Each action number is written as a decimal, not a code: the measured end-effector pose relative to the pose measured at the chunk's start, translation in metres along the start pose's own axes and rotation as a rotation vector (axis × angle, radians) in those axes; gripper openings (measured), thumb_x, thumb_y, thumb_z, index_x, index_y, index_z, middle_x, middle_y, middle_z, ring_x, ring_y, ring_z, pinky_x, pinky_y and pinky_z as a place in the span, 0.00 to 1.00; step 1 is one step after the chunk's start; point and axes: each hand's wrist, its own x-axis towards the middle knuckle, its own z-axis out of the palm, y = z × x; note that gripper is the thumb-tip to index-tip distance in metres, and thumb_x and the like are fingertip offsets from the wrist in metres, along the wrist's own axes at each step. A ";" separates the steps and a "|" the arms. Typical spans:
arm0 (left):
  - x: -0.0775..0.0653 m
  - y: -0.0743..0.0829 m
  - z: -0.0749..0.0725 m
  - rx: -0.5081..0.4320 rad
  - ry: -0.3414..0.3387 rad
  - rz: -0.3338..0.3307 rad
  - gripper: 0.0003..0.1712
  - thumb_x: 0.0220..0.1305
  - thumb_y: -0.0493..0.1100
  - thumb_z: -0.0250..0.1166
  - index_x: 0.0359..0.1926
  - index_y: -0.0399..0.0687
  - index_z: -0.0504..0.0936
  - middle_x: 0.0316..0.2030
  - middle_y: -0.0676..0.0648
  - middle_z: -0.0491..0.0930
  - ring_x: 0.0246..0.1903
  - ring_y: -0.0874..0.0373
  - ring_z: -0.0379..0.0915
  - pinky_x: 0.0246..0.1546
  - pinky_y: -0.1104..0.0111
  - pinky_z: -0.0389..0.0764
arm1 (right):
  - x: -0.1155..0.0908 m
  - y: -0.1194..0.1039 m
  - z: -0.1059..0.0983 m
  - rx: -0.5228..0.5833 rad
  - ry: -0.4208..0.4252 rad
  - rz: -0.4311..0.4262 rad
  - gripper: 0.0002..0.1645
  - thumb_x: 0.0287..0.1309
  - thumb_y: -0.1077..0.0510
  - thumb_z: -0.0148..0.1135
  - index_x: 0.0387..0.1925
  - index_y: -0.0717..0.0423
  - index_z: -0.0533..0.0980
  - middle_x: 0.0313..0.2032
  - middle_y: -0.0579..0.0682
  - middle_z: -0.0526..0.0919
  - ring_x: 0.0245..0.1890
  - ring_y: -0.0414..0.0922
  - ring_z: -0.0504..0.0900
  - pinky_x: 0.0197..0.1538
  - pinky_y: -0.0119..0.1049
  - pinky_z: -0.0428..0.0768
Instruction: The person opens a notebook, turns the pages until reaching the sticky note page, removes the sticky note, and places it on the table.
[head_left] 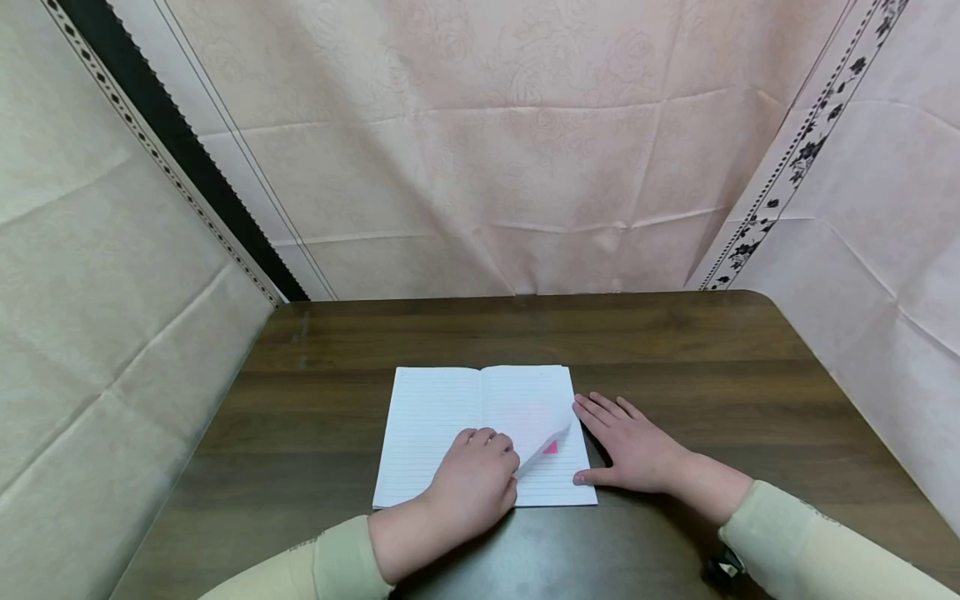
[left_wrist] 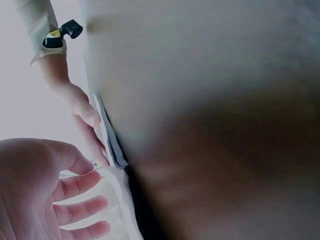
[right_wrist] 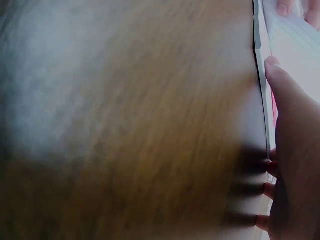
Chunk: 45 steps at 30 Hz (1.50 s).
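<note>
An open lined notebook point(head_left: 431, 417) lies flat on the table. My left hand point(head_left: 477, 479) is over its lower middle and pinches the corner of a page point(left_wrist: 102, 172) between thumb and index finger; its other fingers are loosely bent in the left wrist view. The lifted page curls up from the right side, and a small pink patch point(head_left: 551, 447) shows beneath its edge. At the notebook's right edge rests my right hand point(head_left: 633, 446), fingers spread and thumb on the margin. In the right wrist view its thumb point(right_wrist: 280, 82) lies on the page edge.
The notebook lies on a dark brown wooden table point(head_left: 337, 400). Behind the table hangs a pale pink patterned cloth point(head_left: 525, 167), with lighter cloths at both sides. A small black device point(head_left: 723, 571) is on my right wrist.
</note>
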 end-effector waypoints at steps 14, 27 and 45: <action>0.009 -0.013 -0.044 -0.103 0.097 -0.104 0.10 0.58 0.51 0.58 0.31 0.52 0.81 0.42 0.54 0.77 0.48 0.55 0.70 0.49 0.57 0.68 | 0.000 0.001 0.001 -0.001 0.026 -0.015 0.62 0.41 0.15 0.43 0.71 0.47 0.50 0.71 0.44 0.51 0.71 0.48 0.46 0.68 0.52 0.47; -0.003 -0.030 -0.068 -0.070 0.215 -0.185 0.08 0.57 0.50 0.57 0.26 0.57 0.80 0.42 0.54 0.77 0.49 0.54 0.69 0.53 0.57 0.65 | 0.000 0.001 0.000 -0.016 0.030 -0.036 0.60 0.42 0.16 0.42 0.71 0.44 0.49 0.71 0.45 0.50 0.71 0.48 0.45 0.67 0.53 0.47; -0.037 -0.048 -0.065 0.122 0.219 -0.243 0.10 0.56 0.48 0.56 0.22 0.51 0.77 0.41 0.49 0.77 0.53 0.47 0.66 0.60 0.49 0.58 | 0.001 -0.001 -0.002 -0.015 0.018 -0.031 0.60 0.42 0.16 0.43 0.71 0.43 0.49 0.71 0.44 0.50 0.71 0.48 0.46 0.67 0.53 0.48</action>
